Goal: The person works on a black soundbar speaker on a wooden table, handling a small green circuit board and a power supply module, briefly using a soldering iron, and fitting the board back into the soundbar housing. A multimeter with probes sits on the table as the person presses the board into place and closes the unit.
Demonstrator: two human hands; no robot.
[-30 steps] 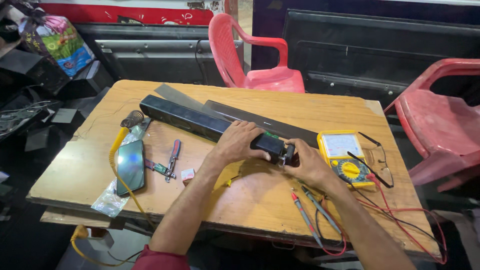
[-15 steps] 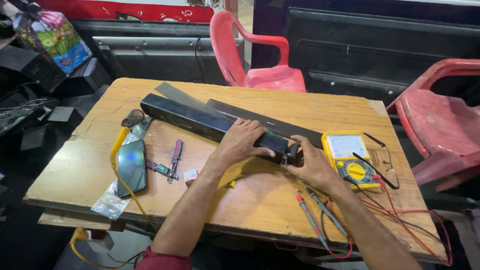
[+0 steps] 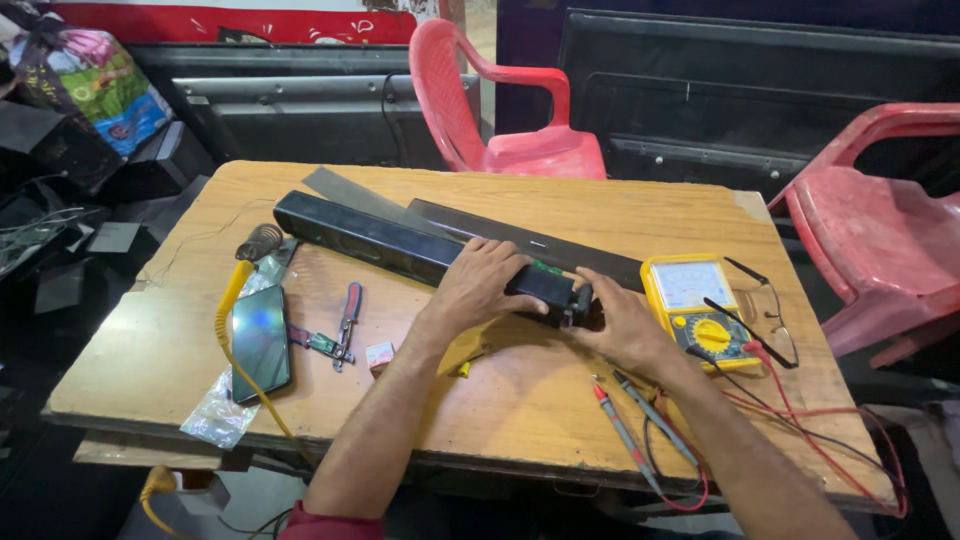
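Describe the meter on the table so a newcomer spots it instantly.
On the wooden table, look toward its right end, just past the right hand. The multimeter lies flat there: a yellow case with a pale dial window and round selector knob, the only yellow box-shaped thing there.

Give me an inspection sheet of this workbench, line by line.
Surface: wooden table, worn.
Job's things: long black speaker bar lying flat.
Clutter: yellow multimeter, phone, pliers, spectacles, plastic wrap.
Grippers: left hand lies on the bar; right hand at its end.
Cables: red and black probe leads; coiled yellow cable.
Surroundings: two red plastic chairs, dark panels behind.
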